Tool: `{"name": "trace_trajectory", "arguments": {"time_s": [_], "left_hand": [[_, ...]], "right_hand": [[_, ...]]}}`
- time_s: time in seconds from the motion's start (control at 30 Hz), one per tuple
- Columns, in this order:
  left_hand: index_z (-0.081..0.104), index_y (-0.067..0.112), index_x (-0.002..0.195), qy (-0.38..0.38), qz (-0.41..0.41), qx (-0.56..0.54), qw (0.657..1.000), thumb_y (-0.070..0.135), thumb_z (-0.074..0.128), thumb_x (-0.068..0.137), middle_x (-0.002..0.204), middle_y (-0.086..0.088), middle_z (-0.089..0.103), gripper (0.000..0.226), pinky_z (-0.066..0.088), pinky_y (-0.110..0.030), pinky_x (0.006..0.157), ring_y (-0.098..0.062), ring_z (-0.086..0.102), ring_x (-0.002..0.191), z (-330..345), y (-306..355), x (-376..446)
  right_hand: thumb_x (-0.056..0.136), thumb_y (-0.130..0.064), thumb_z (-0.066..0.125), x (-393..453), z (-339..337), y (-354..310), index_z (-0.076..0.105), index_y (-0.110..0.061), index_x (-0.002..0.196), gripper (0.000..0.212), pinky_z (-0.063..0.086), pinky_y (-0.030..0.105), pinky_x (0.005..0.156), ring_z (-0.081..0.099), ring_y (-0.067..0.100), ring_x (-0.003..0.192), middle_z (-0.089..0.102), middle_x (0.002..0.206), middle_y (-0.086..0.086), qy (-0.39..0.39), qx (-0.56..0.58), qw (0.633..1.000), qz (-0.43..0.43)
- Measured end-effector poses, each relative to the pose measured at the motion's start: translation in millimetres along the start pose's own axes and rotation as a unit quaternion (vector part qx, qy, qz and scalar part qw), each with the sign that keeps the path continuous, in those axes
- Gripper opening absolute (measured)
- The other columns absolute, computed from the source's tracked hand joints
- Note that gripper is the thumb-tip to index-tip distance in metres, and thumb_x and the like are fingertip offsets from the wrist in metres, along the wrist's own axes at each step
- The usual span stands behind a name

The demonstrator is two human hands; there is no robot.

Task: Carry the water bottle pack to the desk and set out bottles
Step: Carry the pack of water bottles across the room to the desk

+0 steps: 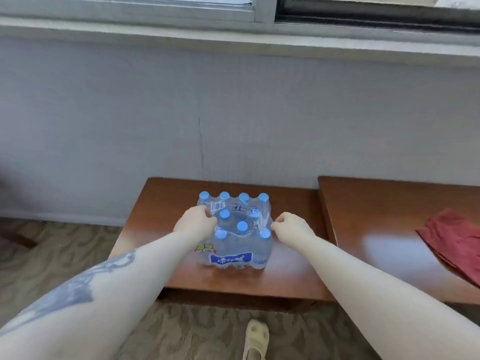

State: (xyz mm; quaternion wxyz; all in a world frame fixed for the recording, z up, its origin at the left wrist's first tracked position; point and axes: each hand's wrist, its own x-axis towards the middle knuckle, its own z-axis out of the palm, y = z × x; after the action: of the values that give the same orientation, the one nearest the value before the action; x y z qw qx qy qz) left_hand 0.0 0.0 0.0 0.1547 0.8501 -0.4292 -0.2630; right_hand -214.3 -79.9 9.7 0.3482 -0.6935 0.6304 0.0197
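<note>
Patterned carpet (78,255) underfoot. Low wooden table (161,203) under window wall (233,100); water bottle pack (235,229) stands on it. Left hand (196,223) fisted in top wrap, right hand (292,226) pinching side wrap.

No legible text anywhere.
water bottle pack (235,231): white barcode sticker (217,206) on top wrap, blue label band (231,258) with white lettering on front, yellow tag (204,248) at front-left corner; all too blurred to read.
</note>
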Motion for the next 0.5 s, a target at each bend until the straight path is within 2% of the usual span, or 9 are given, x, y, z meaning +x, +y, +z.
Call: {"name": "trace_trajectory", "arguments": {"time_s": [0.2, 0.3, 0.37, 0.43, 0.5], "left_hand": [[0.059, 0.017, 0.118, -0.006, -0.087, -0.086, 0.992, 0.027, 0.052, 0.086, 0.121, -0.009, 0.058, 0.035, 0.047, -0.033, 0.072, -0.027, 0.062, 0.089, 11.9, 0.6, 53.9], [0.052, 0.017, 0.125, -0.014, -0.103, -0.115, 0.988, 0.028, 0.055, 0.087, 0.130, -0.012, 0.050, 0.039, 0.042, -0.032, 0.073, -0.023, 0.055, 0.085, 23.1, -11.5, 65.4], [0.044, 0.018, 0.130, -0.010, -0.107, -0.146, 0.983, 0.032, 0.057, 0.088, 0.135, -0.012, 0.043, 0.046, 0.039, -0.032, 0.076, -0.019, 0.052, 0.082, 29.4, -17.7, 71.9], [0.034, 0.015, 0.136, -0.015, -0.133, -0.182, 0.974, 0.037, 0.061, 0.087, 0.139, -0.012, 0.039, 0.061, 0.039, -0.033, 0.080, -0.024, 0.053, 0.097, 32.6, -20.1, 82.0], [0.035, 0.007, 0.136, -0.042, -0.171, -0.183, 0.967, 0.046, 0.063, 0.084, 0.139, -0.013, 0.043, 0.070, 0.042, -0.037, 0.087, -0.030, 0.052, 0.113, 36.9, -21.6, 90.5]], "right_hand": [[0.088, -0.025, 0.045, 66.0, 11.5, -13.1, 0.061, -0.005, 0.112, 0.035, 0.046, 0.033, 0.071, 0.056, 0.026, 0.080, 0.063, 0.096, 0.009, -0.060, 0.175, 0.979, 0.084], [0.093, -0.026, 0.046, 86.6, 22.3, -15.3, 0.052, -0.004, 0.129, 0.043, 0.047, 0.038, 0.087, 0.059, 0.032, 0.103, 0.061, 0.117, 0.013, -0.094, 0.290, 0.942, 0.144], [0.095, -0.031, 0.047, 97.8, 27.9, -15.2, 0.042, -0.006, 0.138, 0.051, 0.043, 0.040, 0.097, 0.052, 0.032, 0.120, 0.054, 0.134, 0.013, -0.108, 0.319, 0.925, 0.176], [0.095, -0.039, 0.047, 105.7, 32.4, -15.8, 0.039, -0.007, 0.142, 0.057, 0.040, 0.039, 0.100, 0.049, 0.031, 0.125, 0.050, 0.140, 0.012, -0.114, 0.340, 0.913, 0.197], [0.094, -0.048, 0.048, 109.5, 36.9, -16.2, 0.040, -0.006, 0.142, 0.064, 0.039, 0.037, 0.096, 0.048, 0.031, 0.126, 0.051, 0.139, 0.012, -0.106, 0.352, 0.905, 0.214]]}}
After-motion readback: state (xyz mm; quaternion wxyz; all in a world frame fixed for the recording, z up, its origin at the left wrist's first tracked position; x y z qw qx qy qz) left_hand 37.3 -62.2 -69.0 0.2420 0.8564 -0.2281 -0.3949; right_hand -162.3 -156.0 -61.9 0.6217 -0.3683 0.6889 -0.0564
